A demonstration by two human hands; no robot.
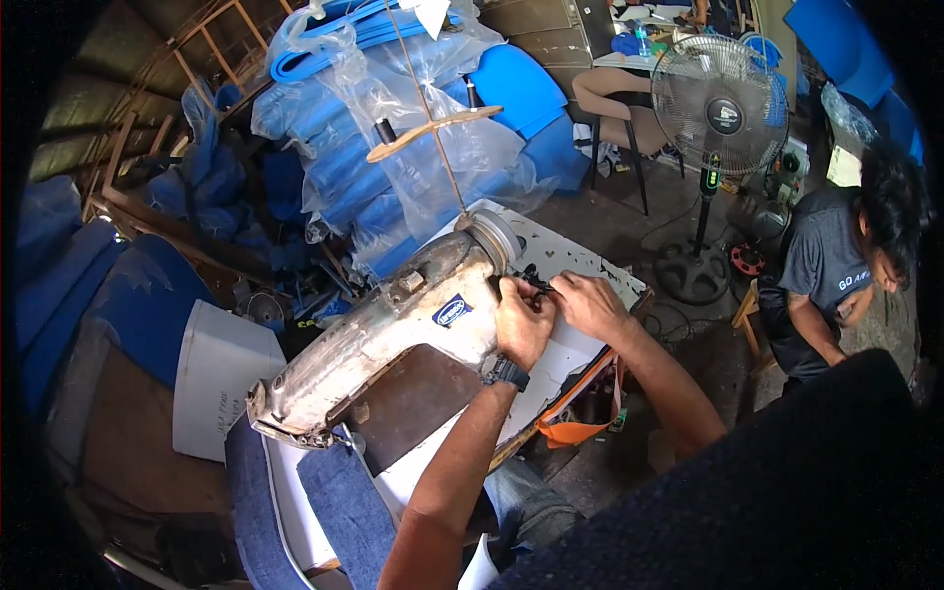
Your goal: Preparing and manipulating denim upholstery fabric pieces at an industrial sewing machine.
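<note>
A worn, off-white sewing machine (383, 329) stands on a white tabletop (590, 258) with chipped edges. Beside its handwheel (495, 241), at the right end, both my hands work close together. My left hand (524, 320), with a dark watch on the wrist, has its fingers closed around something mostly hidden. My right hand (593, 307) pinches at a small dark part (536, 282) between the hands, too small to name. Blue denim fabric (344, 501) lies under the needle end and hangs toward me.
A wooden thread stand (433, 133) with dark spools rises behind the machine. Plastic-wrapped blue sheets (354, 197) are piled beyond it. A pedestal fan (723, 113) and a chair (624, 108) stand at the far right. Another person (831, 256) bends nearby. An orange strap (575, 431) hangs at the table edge.
</note>
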